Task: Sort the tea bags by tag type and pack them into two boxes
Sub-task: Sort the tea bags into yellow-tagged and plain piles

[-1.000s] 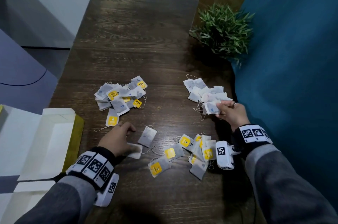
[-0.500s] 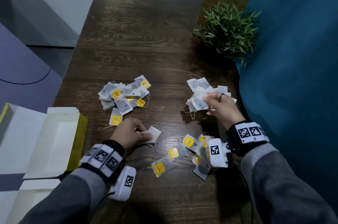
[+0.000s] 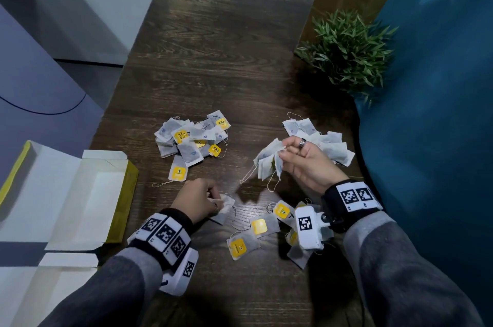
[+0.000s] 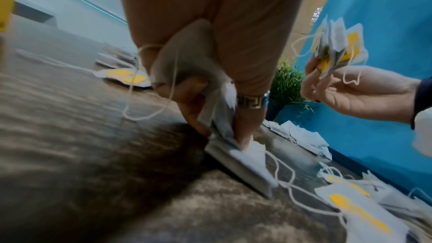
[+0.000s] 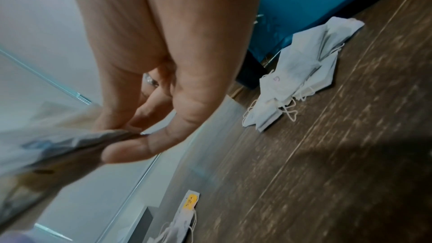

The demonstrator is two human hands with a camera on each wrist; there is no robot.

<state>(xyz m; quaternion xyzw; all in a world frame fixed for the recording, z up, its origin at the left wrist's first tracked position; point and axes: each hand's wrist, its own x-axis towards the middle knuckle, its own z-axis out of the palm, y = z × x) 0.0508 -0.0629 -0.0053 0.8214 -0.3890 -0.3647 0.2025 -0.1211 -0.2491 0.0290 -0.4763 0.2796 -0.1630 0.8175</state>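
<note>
My right hand (image 3: pixel 286 149) pinches a bunch of tea bags (image 3: pixel 268 161) lifted above the table, strings dangling; the same bunch of tea bags (image 4: pixel 336 49) shows some yellow in the left wrist view. My left hand (image 3: pixel 213 200) pinches white tea bags (image 3: pixel 225 206) low on the table, fingertips (image 4: pixel 243 139) pressing them (image 4: pixel 240 162). A mixed pile (image 3: pixel 192 139) of yellow-tagged and white bags lies at centre left. A white-tagged pile (image 3: pixel 329 144) lies behind my right hand. Yellow-tagged bags (image 3: pixel 260 226) are scattered near me.
An open white and yellow box (image 3: pixel 80 204) sits at the table's left edge, another box flap (image 3: pixel 66 262) below it. A potted green plant (image 3: pixel 349 51) stands at the far right beside a blue fabric surface (image 3: pixel 432 113).
My right hand lifted a bunch of bags off the right pile and carried it left, toward the middle. My left hand closed on loose white bags and drew them together.
</note>
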